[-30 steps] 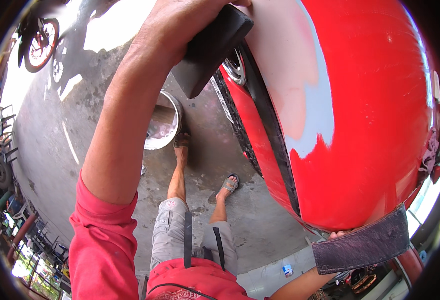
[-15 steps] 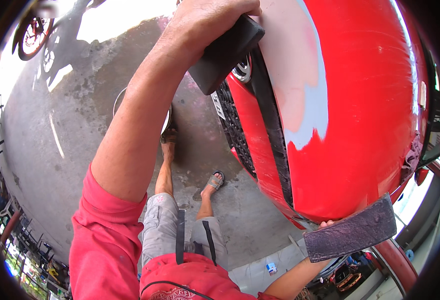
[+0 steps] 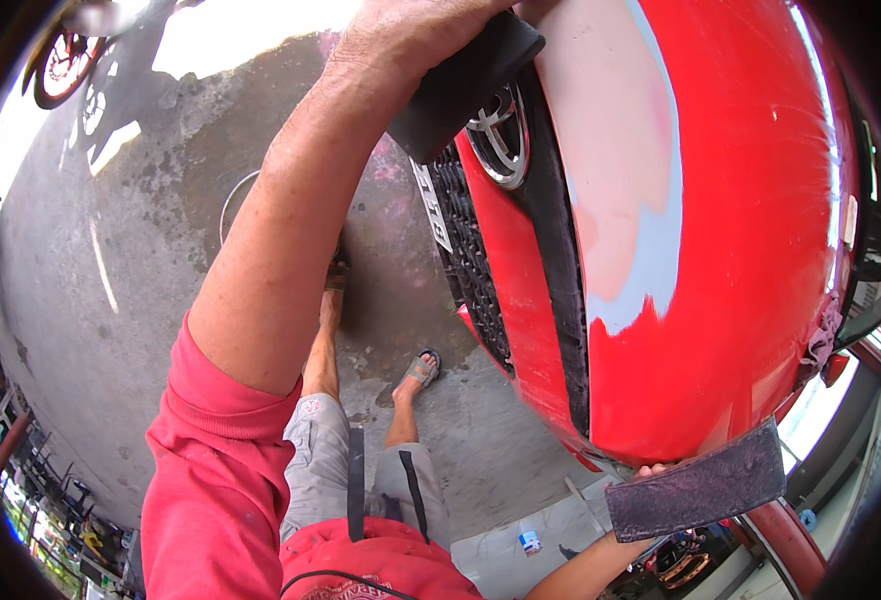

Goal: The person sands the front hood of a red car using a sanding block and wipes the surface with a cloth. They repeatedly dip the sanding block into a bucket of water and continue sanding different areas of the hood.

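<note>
At the top, my left hand (image 3: 415,35) is closed on a flat black block (image 3: 470,85), by the front edge of a red car's bonnet (image 3: 740,200). The upper picture edge cuts off its fingertips. A pale pink and grey-blue patch (image 3: 615,160) covers part of the bonnet beside the block. My right hand (image 3: 650,471), at the lower right, grips a dark, rough, slightly curved sheet that looks like sandpaper (image 3: 695,485). It is by the bonnet's near edge, and only its fingertips show over the sheet.
The car's emblem (image 3: 500,140) and black grille (image 3: 470,270) face the concrete floor (image 3: 150,260). My sandalled foot (image 3: 420,370) stands close to the bumper. A blue-and-white container (image 3: 529,542) is on the floor below, and a purple cloth (image 3: 821,335) hangs by the bonnet's far right side.
My left hand and the black block have moved farther off along the bonnet's front edge, uncovering more of the emblem. The view has shifted slightly. My right hand keeps hold of the sandpaper.
</note>
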Tool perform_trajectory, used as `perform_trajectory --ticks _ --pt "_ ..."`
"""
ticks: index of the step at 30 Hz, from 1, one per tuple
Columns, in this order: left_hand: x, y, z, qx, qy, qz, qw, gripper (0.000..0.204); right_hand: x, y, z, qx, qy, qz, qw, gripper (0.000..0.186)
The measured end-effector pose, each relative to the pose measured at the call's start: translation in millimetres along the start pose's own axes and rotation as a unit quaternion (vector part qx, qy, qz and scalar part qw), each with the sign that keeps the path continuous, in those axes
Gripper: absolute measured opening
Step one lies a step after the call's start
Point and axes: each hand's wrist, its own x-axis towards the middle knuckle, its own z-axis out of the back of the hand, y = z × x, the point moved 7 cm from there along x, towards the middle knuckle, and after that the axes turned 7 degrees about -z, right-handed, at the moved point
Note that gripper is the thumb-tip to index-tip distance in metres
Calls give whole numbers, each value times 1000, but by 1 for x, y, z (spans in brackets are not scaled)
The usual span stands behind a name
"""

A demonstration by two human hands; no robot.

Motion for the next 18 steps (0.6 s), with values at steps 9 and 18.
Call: perform_trajectory --ticks 9,18 --pt "-26 27 -28 169 -43 -154 973 71 35 49 35 -152 -87 135 975 76" --pt "-48 52 -37 87 -2 -147 985 65 57 84 54 -66 -125 112 984 53"
